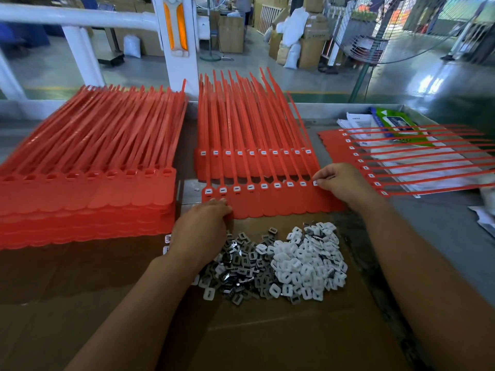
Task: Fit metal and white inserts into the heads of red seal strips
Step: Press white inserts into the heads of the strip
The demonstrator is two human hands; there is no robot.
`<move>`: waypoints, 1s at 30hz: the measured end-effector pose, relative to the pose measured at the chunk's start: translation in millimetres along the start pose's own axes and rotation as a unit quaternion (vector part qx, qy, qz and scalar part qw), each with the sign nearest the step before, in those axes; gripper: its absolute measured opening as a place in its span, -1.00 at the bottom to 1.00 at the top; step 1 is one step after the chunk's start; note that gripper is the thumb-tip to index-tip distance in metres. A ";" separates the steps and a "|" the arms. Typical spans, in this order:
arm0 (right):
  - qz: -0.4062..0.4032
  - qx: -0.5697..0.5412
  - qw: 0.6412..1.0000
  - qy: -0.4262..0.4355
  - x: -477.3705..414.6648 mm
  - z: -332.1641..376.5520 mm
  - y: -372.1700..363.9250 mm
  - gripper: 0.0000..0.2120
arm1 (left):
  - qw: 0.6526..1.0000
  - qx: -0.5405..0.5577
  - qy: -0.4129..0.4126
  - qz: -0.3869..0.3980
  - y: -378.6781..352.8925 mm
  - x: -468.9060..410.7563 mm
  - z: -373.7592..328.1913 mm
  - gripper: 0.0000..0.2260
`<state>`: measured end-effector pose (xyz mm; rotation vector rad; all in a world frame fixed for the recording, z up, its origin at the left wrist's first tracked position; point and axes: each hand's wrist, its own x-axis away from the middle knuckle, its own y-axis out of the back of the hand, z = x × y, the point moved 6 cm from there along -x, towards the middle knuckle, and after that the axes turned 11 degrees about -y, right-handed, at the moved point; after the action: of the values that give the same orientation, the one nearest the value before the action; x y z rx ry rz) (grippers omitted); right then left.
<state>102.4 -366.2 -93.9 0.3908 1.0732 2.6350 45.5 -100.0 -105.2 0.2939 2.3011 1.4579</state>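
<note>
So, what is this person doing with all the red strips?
A person is fitting inserts into a sheet of red seal strips. The right hand pinches a white insert at the rightmost head; the other heads in that row already show white. The left hand grips the sheet's near left corner. Loose metal inserts and white inserts lie in front.

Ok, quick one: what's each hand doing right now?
Left hand: fingers curled on the near-left corner of the front strip sheet, holding it.
Right hand: pinching a white insert at that sheet's rightmost head.
</note>
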 end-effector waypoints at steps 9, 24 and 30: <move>0.011 0.026 0.999 0.019 -1.0 -0.1 2.3 -0.91 | 1.000 0.006 0.002 -0.001 0.9 0.8 -0.4 -0.63; 0.032 -0.005 0.999 -0.008 -4.0 -2.3 2.3 -0.90 | 1.000 0.006 0.007 -0.001 3.3 1.2 -2.6 -0.63; 0.032 0.034 0.999 0.001 -3.9 2.8 1.3 -0.89 | 1.000 0.004 0.005 0.002 3.2 1.1 -3.3 -0.63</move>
<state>106.8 -366.6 -91.6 0.4451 1.1731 2.6605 43.0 -100.8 -101.4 0.2930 2.3163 1.4560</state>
